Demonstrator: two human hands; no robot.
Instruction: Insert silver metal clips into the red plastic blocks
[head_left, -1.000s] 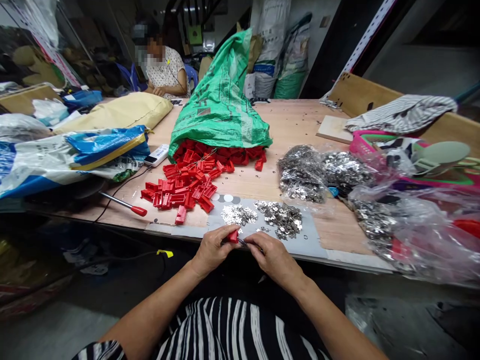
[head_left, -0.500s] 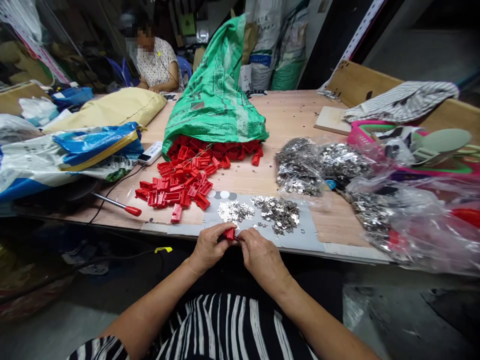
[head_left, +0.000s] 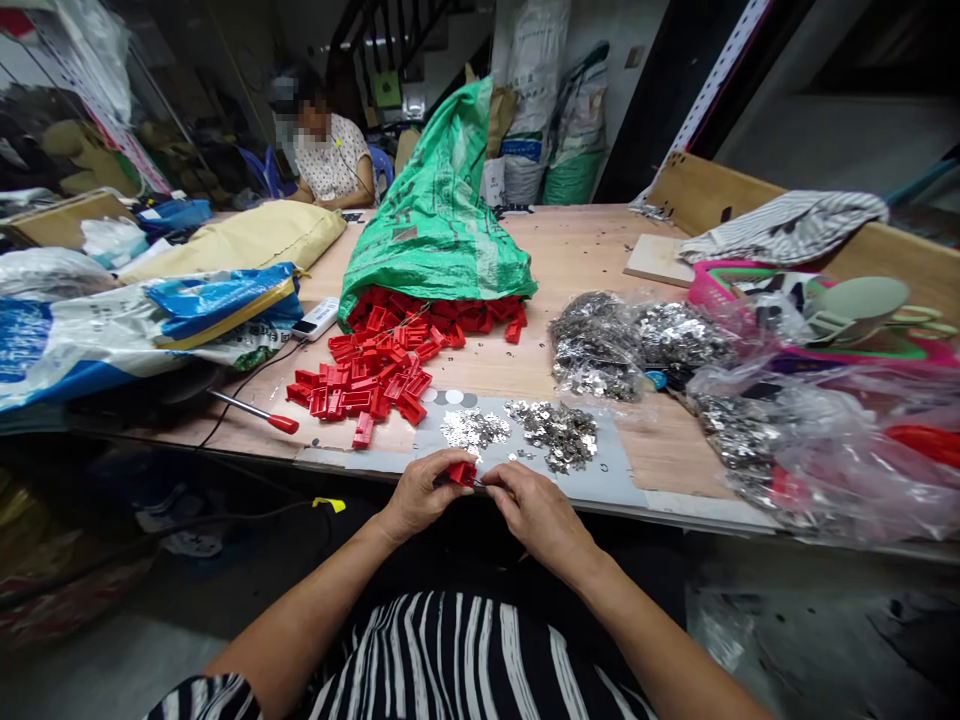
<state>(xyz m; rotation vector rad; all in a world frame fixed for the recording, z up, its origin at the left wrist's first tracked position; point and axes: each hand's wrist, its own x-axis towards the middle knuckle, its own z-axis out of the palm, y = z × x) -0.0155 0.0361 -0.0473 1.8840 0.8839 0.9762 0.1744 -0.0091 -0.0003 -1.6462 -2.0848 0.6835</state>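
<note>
A long wooden work table (head_left: 585,240) is being used in a crowded workshop, and a seated co-worker (head_left: 326,165) is being seen beyond its far end. A green woven sack (head_left: 435,210) is being left lying across the table, with a heap of red plastic pieces (head_left: 367,375) being kept spread before its mouth. Clear plastic bags of silver metal parts (head_left: 600,345) are being kept towards the right, while loose silver parts (head_left: 555,435) are being laid out on a grey sheet (head_left: 611,465) at the near edge. One red plastic piece (head_left: 463,473) is being held between the hands, just off that edge. It is being gripped by the closed left hand (head_left: 424,495), while the right hand (head_left: 536,515) is being held against its right side, fingertips pinched together; whether anything is being held there cannot be told. A single piece is judged to be being worked on by hand, possibly with a small metal part. The next move is judged to call for a firm left grip and careful fingertip control.
</note>
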